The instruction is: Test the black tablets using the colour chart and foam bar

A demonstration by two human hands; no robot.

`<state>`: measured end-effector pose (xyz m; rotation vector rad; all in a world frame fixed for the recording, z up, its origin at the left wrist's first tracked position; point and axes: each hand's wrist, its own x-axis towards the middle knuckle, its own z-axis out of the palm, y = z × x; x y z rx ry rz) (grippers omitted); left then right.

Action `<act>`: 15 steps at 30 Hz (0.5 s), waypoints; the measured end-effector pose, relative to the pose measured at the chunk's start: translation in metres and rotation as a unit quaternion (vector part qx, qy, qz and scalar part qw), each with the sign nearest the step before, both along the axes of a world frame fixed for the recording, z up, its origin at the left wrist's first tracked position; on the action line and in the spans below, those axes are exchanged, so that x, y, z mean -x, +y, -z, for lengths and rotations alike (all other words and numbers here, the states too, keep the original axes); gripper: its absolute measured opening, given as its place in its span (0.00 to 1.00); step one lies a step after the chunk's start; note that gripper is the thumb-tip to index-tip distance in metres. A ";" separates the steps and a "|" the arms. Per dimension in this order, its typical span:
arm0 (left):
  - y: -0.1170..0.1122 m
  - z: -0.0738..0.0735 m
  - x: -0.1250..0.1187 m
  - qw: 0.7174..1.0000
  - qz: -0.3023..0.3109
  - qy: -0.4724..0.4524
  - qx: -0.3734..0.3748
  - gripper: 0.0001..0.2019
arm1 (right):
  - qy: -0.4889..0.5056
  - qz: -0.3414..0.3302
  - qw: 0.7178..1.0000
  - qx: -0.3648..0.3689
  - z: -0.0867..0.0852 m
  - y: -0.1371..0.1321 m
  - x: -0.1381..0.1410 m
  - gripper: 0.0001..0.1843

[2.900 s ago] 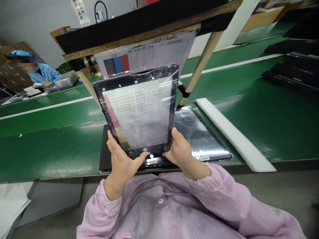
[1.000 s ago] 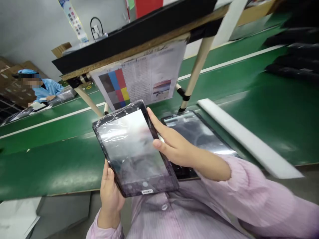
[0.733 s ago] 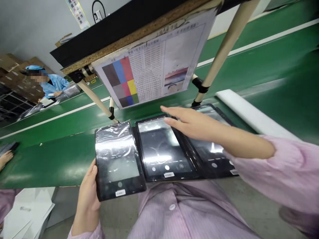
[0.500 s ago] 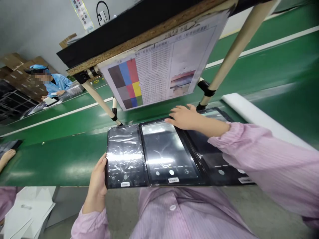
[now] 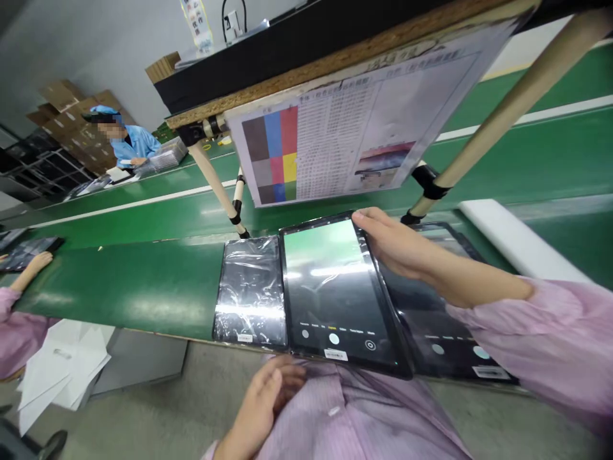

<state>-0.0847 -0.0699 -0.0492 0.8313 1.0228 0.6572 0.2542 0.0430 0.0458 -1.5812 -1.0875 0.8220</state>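
Three black tablets lie side by side at the near edge of the green belt [image 5: 119, 294]. The left tablet [image 5: 249, 291] is wrapped in crinkled plastic film. The middle tablet [image 5: 338, 294] is tilted up at its far end, its screen lit with a camera view. My right hand [image 5: 395, 246] is closed on its far right corner. The right tablet [image 5: 443, 322] lies partly under my right forearm. My left hand [image 5: 268, 393] hovers below the middle tablet's near edge, fingers loosely curled, holding nothing.
A colour test chart [image 5: 354, 137] hangs from a wooden shelf on slanted poles [image 5: 218, 188] above the tablets. A white foam strip [image 5: 514, 239] lies at the right. Another worker's hand [image 5: 33, 265] rests at the left; a person in blue [image 5: 127, 140] sits far back. White papers [image 5: 62, 367] lie below the belt.
My left hand set the wrapped tablet down on the belt at the left and let go. My right hand reached over to the middle tablet, gripped its far corner and tilted it up.
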 end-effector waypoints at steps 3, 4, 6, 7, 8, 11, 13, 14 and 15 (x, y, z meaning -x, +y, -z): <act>0.006 -0.004 -0.024 0.973 0.010 -0.198 0.118 0.29 | 0.119 -0.002 0.993 0.000 0.000 -0.019 0.020 0.26; 0.007 -0.007 -0.028 0.963 0.008 -0.232 0.133 0.27 | 0.142 0.007 0.990 -0.008 0.002 -0.024 0.024 0.26; 0.008 -0.011 -0.033 0.951 -0.003 -0.271 0.147 0.23 | 0.167 0.038 0.985 -0.033 0.009 -0.035 0.031 0.28; 0.007 -0.013 -0.033 0.948 -0.010 -0.280 0.149 0.22 | 0.171 0.059 0.982 -0.049 0.012 -0.040 0.033 0.30; 0.005 -0.014 -0.034 0.947 -0.016 -0.284 0.151 0.21 | 0.171 0.079 0.980 -0.063 0.015 -0.046 0.035 0.32; 0.000 -0.016 -0.036 0.948 -0.021 -0.281 0.149 0.17 | 0.180 0.109 0.973 -0.100 0.016 -0.067 0.036 0.38; -0.003 -0.019 -0.038 0.951 -0.007 -0.281 0.133 0.17 | 0.198 0.105 0.967 -0.120 0.009 -0.082 0.035 0.39; -0.004 -0.022 -0.040 0.952 0.000 -0.281 0.119 0.18 | 0.206 0.100 0.965 -0.130 0.003 -0.089 0.035 0.40; -0.005 -0.026 -0.042 0.954 0.002 -0.282 0.102 0.19 | 0.211 0.096 0.962 -0.141 -0.004 -0.094 0.034 0.40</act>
